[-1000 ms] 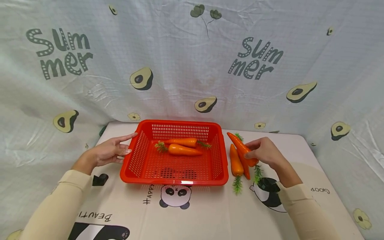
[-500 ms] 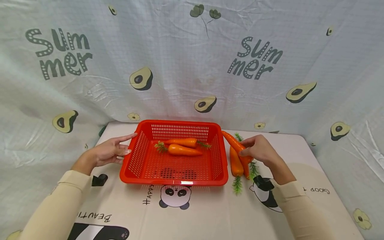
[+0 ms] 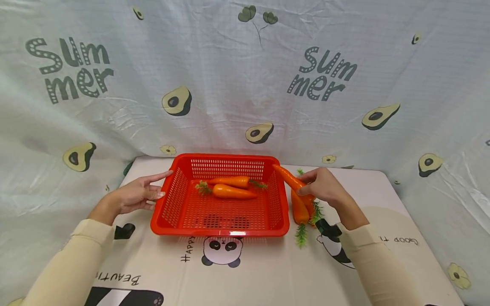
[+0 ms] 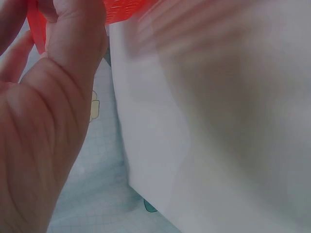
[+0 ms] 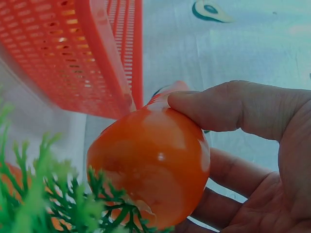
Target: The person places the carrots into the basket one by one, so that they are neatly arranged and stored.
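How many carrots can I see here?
5: two carrots in the red basket, one in the right hand, two on the table, one partly hidden. Others might be hidden beneath.

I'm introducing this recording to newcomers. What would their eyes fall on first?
Probably the bright red basket near the middle of the head view, with two orange carrots inside. Then the left hand at the basket's left rim, and the right hand holding another carrot by the right rim.

The basket (image 3: pixel 220 233) looks glossy plastic, the carrots (image 3: pixel 288 177) smooth, shiny.
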A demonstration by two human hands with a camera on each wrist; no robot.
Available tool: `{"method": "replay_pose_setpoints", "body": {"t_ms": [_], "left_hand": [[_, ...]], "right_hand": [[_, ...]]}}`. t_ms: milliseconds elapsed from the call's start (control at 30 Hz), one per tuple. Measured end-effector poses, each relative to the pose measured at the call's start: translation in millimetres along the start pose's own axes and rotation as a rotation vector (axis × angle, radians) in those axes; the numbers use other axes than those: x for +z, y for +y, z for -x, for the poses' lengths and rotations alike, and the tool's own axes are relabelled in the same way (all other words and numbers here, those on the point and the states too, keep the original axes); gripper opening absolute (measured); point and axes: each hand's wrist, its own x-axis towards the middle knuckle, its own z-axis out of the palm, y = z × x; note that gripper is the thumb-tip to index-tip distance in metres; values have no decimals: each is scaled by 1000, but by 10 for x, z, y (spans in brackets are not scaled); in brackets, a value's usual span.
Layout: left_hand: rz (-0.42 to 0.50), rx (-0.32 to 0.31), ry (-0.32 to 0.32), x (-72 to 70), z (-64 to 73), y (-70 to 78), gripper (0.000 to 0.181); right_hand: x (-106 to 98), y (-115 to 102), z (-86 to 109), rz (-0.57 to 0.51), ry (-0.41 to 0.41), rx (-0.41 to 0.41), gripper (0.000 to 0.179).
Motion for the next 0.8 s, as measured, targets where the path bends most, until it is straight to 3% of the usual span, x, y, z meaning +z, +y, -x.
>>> {"method": "replay_pose_setpoints", "body": {"t_ms": [800], "left_hand": [[1,1,-6,-21,-3,-6,90]], "right_hand": [[142,-358,-205,2,-75,-35,37]]}}
